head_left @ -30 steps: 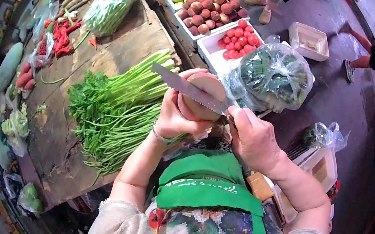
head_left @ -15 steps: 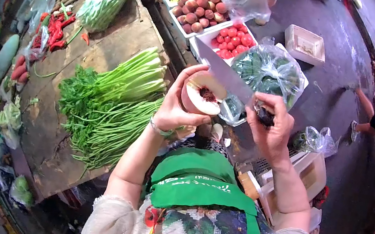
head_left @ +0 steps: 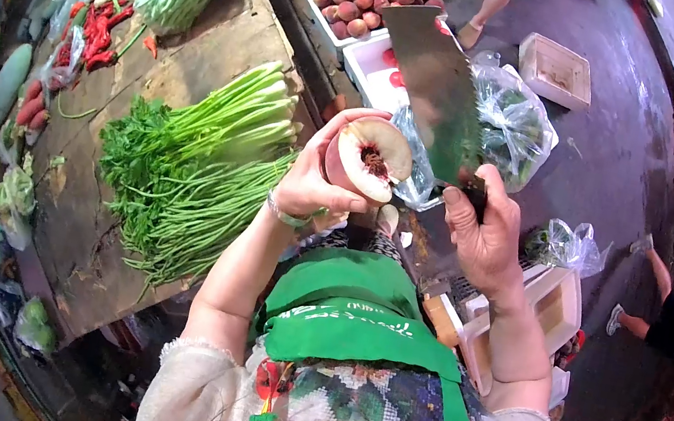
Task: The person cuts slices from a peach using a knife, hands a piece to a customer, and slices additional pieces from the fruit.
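- The cut peach (head_left: 350,157), its dark pit exposed, is held at the centre of the frame by the fingers and thumb of the left hand (head_left: 304,182); if the moist flesh or round skin slips, it could be dropped.
- The handle of the knife (head_left: 437,93) is gripped in the right hand (head_left: 490,238). The broad blade is raised toward the upper centre, its toothed edge facing right and its plain edge facing the peach's side. If the wrist were turned inward, the left fingertips could be nicked.
- Behind the blade, the white crate (head_left: 363,73) is partly hidden, so a tomato (head_left: 396,78) there could be struck unseen.
- The bagged greens (head_left: 510,126) lie just right of the teeth in this view; the thin plastic could be snagged by a sideways swing.
- At left, celery (head_left: 228,115) and long beans (head_left: 197,208) are laid on the worktop (head_left: 80,210); juice could be dripped onto them if the peach were carried over.
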Demonstrator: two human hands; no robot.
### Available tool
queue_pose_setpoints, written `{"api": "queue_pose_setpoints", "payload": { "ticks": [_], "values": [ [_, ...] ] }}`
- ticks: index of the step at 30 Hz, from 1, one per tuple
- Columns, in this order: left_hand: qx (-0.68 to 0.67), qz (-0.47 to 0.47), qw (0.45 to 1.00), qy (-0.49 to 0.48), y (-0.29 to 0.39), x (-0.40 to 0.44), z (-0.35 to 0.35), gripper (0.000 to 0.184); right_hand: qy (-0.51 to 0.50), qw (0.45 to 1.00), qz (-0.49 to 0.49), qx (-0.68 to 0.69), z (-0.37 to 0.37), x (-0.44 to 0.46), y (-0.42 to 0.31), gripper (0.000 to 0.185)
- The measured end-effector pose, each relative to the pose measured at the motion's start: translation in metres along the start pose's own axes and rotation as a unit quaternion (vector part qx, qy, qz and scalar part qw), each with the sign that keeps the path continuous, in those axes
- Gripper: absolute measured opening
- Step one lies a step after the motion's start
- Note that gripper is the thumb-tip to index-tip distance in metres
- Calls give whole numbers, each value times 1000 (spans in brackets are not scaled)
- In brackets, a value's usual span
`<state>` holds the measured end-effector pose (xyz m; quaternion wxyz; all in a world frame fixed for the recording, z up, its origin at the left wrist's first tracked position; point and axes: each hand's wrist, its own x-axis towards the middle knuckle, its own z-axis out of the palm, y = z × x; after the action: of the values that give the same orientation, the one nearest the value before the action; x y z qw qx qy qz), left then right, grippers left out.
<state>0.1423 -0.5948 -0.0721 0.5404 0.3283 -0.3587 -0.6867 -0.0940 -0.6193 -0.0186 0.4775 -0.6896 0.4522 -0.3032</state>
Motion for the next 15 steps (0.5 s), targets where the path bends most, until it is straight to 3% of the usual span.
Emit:
{"api": "queue_pose_setpoints", "payload": {
  "ticks": [2, 3, 7, 13, 15],
  "values": [
    [-59, 11, 998, -14, 0, -3, 6, 104, -14, 1000, -3, 15, 6, -2, -9, 23],
    [-87, 14, 996, -15, -1, -4, 10, 104, -26, 998, 25, 47, 11, -4, -13, 22],
    [-131, 12, 991, 3, -4, -12, 14, 109, -12, 999, -28, 13, 25, -4, -14, 22],
    [-69, 39, 997, 3, -10, -25, 4, 107, -14, 1000, -22, -6, 39, -9, -15, 18],
    [-48, 53, 997, 5, -11, -30, 4, 106, -10, 996, -92, -18, 42, -11, -13, 18]
  ]
}}
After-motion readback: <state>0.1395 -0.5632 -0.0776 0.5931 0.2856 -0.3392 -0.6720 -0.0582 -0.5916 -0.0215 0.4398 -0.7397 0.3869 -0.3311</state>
